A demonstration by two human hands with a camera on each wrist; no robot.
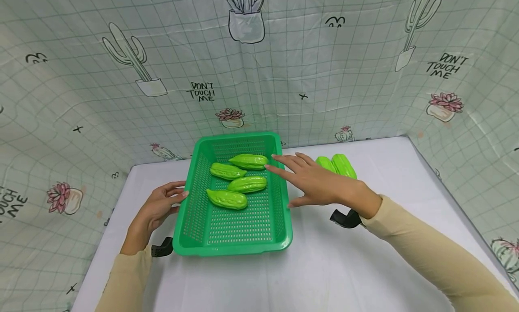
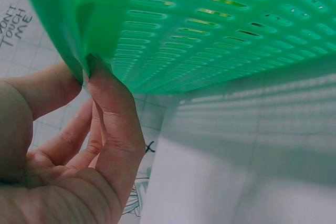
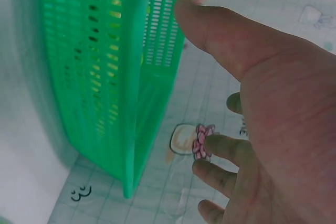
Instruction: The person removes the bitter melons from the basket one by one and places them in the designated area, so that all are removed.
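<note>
**Basket (image 1: 233,250) at the middle of the counter (image 1: 320,276), left rim pinched**

Your right grip (image 1: 320,186) partly covers the two loose gourds (image 1: 343,165) lying beside the basket, so their near ends can't be made out. Both your sleeves (image 1: 129,276) are cut off by the frame edge in the head view, and in the wrist views the gourds inside the basket show only as yellow-green patches through its slots.

Your left grip (image 1: 164,201) pinches the left rim between thumb and forefinger, the other fingers loosely bent. Your right grip is spread, palm down, its fingertips reaching over the right rim; you can't tell whether they touch it.

The basket is bright green, rectangular with rounded corners, its walls and floor slotted. Four gourds (image 1: 247,184), light green, glossy and ridged, lie inside it, mostly toward the far half.
</note>
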